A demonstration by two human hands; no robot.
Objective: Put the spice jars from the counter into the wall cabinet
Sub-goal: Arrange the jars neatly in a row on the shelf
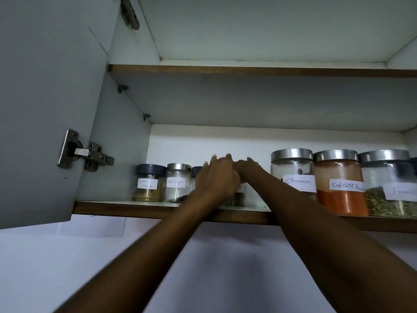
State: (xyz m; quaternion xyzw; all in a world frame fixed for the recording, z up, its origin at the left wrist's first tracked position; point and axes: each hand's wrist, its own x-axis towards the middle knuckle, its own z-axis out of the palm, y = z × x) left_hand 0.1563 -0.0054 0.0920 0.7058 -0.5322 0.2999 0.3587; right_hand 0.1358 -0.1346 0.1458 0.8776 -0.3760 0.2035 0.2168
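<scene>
Left hand seems to clasp small jar on shelf, between pepper jar and cinnamon jar; right hand beside, grip unclear.

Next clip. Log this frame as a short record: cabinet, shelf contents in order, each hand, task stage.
cabinet: door open
lower shelf, left to right: Garam Masala jar, Black Pepper jar, dark-lidded jar partly hidden, small jar, Cinnamon jar, Red chilli jar, Fennel jar
left hand: over the small jar, covering most of it; grip unclear
right hand: next to the left hand, by the small jar; grip hidden
stage: small jar appears to be on the shelf, hands at it
</scene>
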